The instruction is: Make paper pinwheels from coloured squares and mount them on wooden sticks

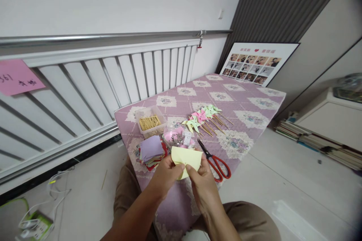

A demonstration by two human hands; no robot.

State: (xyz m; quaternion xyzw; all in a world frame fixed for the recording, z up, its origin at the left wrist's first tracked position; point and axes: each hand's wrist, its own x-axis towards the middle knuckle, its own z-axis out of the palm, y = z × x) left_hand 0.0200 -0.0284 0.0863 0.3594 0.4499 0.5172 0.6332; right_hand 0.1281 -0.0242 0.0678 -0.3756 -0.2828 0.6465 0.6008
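A square of pale yellow paper (185,156) is held up over the near part of the table, gripped from both sides. My left hand (169,171) pinches its left edge, thumb on the front. On the right side my right hand (201,173) does the same, and the two thumbs nearly meet near the lower middle of the sheet. A crease or fold shows between the thumbs. Just left of the hands lies a stack of coloured paper squares (152,148), lilac on top. Behind the sheet sits a pink tray (173,135) with small metal pieces. Scissors (216,162) with red handles lie to the right.
A clear plastic box (152,122) of thin wooden sticks stands at the table's left edge. Several finished paper pinwheels (200,116) on sticks lie mid-table on the purple patterned cloth (243,99). A white radiator (127,71) runs along the wall; a photo board (256,64) leans behind.
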